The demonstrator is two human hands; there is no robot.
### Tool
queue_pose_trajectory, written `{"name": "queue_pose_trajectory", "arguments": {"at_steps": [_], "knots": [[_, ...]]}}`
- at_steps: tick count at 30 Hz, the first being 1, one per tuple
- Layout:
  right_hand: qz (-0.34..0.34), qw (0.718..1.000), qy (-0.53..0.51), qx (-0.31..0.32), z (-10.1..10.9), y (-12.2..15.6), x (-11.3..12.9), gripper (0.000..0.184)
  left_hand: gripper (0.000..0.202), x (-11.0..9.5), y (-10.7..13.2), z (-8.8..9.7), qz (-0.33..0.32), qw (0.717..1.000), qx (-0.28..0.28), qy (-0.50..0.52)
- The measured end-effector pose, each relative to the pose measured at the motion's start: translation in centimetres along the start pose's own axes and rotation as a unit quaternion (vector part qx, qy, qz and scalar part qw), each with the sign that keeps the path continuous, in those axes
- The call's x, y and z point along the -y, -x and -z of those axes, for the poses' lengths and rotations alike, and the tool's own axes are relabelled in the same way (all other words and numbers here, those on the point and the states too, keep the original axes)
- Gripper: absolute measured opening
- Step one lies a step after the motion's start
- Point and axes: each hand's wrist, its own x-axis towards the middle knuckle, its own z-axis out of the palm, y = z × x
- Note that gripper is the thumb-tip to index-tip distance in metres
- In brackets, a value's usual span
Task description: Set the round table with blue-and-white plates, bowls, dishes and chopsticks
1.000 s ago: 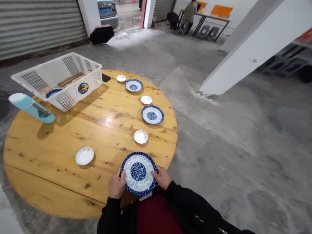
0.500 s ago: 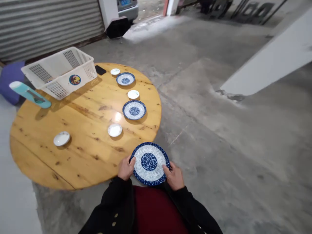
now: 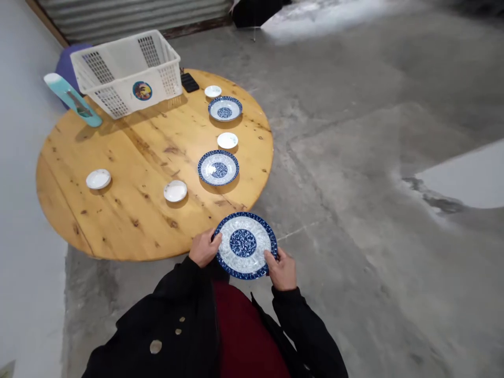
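A round plate (image 3: 242,243) with a blue patterned rim and blue centre is held face up in front of my body, by the near right edge of the round wooden table (image 3: 129,210). My left hand (image 3: 205,247) grips its left rim, thumb on top. On the opposite rim, my right hand (image 3: 282,269) is closed the same way; the fingers under the plate are hidden. Two similar plates lie on the table, a nearer plate (image 3: 218,168) and a farther plate (image 3: 225,109). Small white dishes include one (image 3: 175,191) close to the held plate.
Another small dish (image 3: 98,179) sits at the table's left, and two more, a middle dish (image 3: 227,140) and a far dish (image 3: 213,92), stand along the right. A white plastic basket (image 3: 126,86), a turquoise object (image 3: 74,100) and a black phone-like item (image 3: 189,82) occupy the back. A white pillar (image 3: 472,178) rises at right.
The view has tilted down and turned left, so the table sits differently in it. Both hands still hold the plate, which stays near the table's edge.
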Motion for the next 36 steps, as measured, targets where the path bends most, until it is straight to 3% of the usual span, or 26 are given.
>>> {"name": "queue_pose_trajectory", "arguments": {"at_steps": [8, 12, 16, 21, 26, 31, 36], "knots": [[0.084, 0.992, 0.065, 0.072, -0.9, -15.1, 5.3, 0.033, 0.025, -2.1, -9.6, 2.5, 0.063, 0.993, -0.104, 0.0], [0.135, 0.978, 0.11, 0.116, -2.7, -22.2, 8.1, 0.034, 0.022, -2.1, -14.2, 3.7, 0.106, 0.987, -0.117, -0.012], [0.184, 0.96, 0.154, 0.142, -4.8, -27.3, 10.0, 0.033, 0.021, -1.7, -17.6, 4.8, 0.152, 0.981, -0.11, -0.044], [0.23, 0.929, 0.225, 0.185, -7.2, -31.3, 11.3, 0.032, 0.024, -1.1, -19.9, 5.8, 0.199, 0.972, -0.093, -0.086], [0.277, 0.87, 0.329, 0.241, -9.6, -34.2, 11.9, 0.033, 0.028, -0.7, -21.2, 6.5, 0.245, 0.957, -0.073, -0.135], [0.281, 0.822, 0.396, 0.297, -11.1, -35.4, 13.1, 0.04, 0.034, -0.8, -21.7, 6.8, 0.297, 0.939, -0.041, -0.17], [0.267, 0.807, 0.399, 0.343, -11.2, -35.8, 14.8, 0.056, 0.04, -1.4, -21.9, 7.0, 0.349, 0.918, -0.024, -0.188]]}}
